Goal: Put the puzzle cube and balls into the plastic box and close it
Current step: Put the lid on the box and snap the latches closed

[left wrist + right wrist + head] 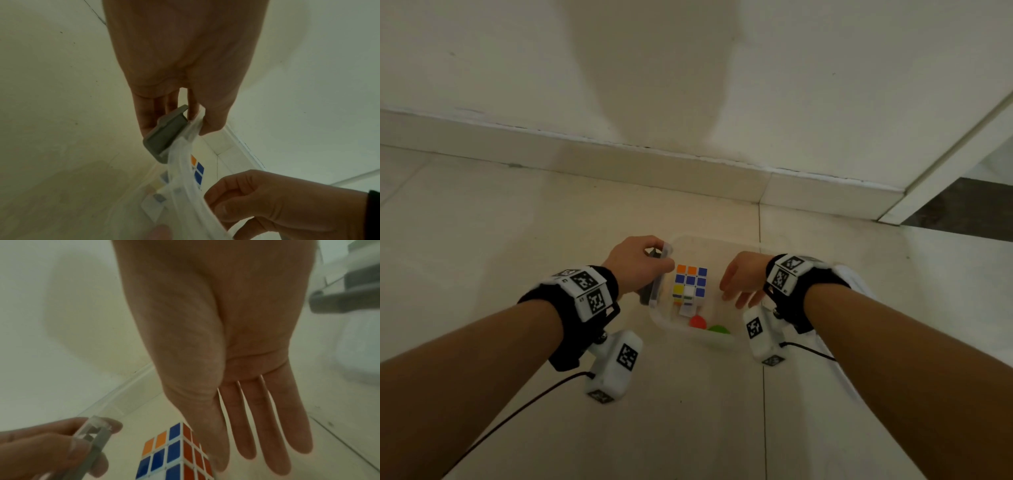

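The clear plastic box (722, 246) sits on the tiled floor (517, 240), near the white wall (688, 68) and its low skirting strip (619, 161). Inside the box is the puzzle cube (690, 284), with orange and blue squares on top. A red ball (698, 322) and a green ball (719, 329) lie in the box too, on the near side of the cube.

The left hand (635, 263) pinches the clear lid (185, 162) by its edge, right by the grey clip (164, 134). The lid stands tilted up along the left side of the box, not shut down on it. The right hand (744, 282) is just over the right side of the box with its fingers (267, 418) straight and loose, holding nothing.

Both wrists wear black bands with white blocks (589, 286) that have black and white square patterns, no words to read. A thin black cable (517, 411) runs along the floor. A white door frame (945, 164) is at the far right
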Motion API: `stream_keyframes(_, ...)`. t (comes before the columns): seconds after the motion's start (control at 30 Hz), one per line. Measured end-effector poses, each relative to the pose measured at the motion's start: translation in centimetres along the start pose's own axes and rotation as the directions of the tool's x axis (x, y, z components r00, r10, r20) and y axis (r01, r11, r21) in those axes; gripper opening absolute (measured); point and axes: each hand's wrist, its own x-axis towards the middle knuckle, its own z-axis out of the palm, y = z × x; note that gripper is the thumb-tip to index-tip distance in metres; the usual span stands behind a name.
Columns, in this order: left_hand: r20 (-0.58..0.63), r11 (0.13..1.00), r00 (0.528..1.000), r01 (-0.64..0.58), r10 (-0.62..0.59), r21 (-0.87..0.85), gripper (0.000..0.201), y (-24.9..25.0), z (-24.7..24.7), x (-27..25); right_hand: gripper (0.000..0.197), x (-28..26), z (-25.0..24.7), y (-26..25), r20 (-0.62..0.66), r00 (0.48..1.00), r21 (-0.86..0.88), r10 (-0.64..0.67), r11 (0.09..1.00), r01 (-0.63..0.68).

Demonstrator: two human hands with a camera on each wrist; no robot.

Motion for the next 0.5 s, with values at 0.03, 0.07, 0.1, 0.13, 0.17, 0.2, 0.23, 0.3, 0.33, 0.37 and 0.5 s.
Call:
stream_keyframes(0.03, 0.005, 1.0, 1.0, 0.0, 0.0, 0.003, 0.033, 0.0, 0.0, -0.1, 0.034, -0.8, -0.4, -0.1, 0.018, 1.0, 0.0, -0.017, 1.0, 0.017)
stream_keyframes(0.07, 0.01, 1.0, 1.0, 0.001, -0.001, 0.004, 0.033, 0.0, -0.1, -0.1, 0.033, -1.6, -1.0, -0.3, 0.04, 0.998, 0.005, -0.041, 0.999, 0.041)
stream_keyframes(0.1, 0.016, 1.0, 1.0, 0.006, -0.006, 0.002, 0.033, -0.2, -0.2, -0.1, 0.031, -2.3, -1.7, -0.4, 0.059, 0.996, 0.016, -0.071, 0.997, 0.071)
stream_keyframes(0.13, 0.025, 1.0, 1.0, 0.009, -0.009, -0.003, 0.033, -0.3, -0.2, -0.2, 0.028, -3.3, -2.6, -0.3, 0.066, 0.992, 0.042, -0.106, 0.994, 0.104)
stream_keyframes(0.17, 0.034, 1.0, 0.999, 0.014, -0.014, -0.007, 0.032, -0.3, -0.3, -0.3, 0.026, -4.3, -3.6, -0.2, 0.062, 0.988, 0.091, -0.144, 0.986, 0.138)
stream_keyframes(0.2, 0.044, 1.0, 0.999, 0.019, -0.018, -0.014, 0.032, -0.3, -0.3, -0.3, 0.025, -5.3, -4.6, 0.1, 0.042, 0.984, 0.164, -0.176, 0.972, 0.167)
stream_keyframes(0.23, 0.053, 0.999, 0.998, 0.027, -0.026, -0.022, 0.033, -0.2, -0.4, -0.4, 0.023, -6.1, -5.5, 0.5, 0.003, 0.981, 0.252, -0.194, 0.95, 0.187)
stream_keyframes(0.3, 0.064, 0.999, 0.997, 0.037, -0.036, -0.024, 0.035, 0.0, -0.2, -0.6, 0.018, -7.3, -7.1, 1.9, -0.156, 0.971, 0.41, -0.181, 0.882, 0.23)
stream_keyframes(0.33, 0.063, 0.999, 0.997, 0.035, -0.034, -0.013, 0.036, 0.0, -0.1, -0.6, 0.017, -7.3, -7.7, 2.9, -0.284, 0.949, 0.454, -0.135, 0.853, 0.257)
stream_keyframes(0.37, 0.06, 1.0, 0.998, 0.026, -0.026, 0.004, 0.035, 0.0, 0.1, -0.7, 0.019, -7.1, -8.2, 4.2, -0.432, 0.899, 0.451, -0.072, 0.846, 0.284)
stream_keyframes(0.5, 0.053, 0.998, 0.999, -0.008, 0.005, 0.069, 0.035, 0.1, 0.8, -0.8, 0.035, -5.5, -8.9, 10.2, -0.773, 0.624, 0.196, 0.117, 0.979, 0.059)
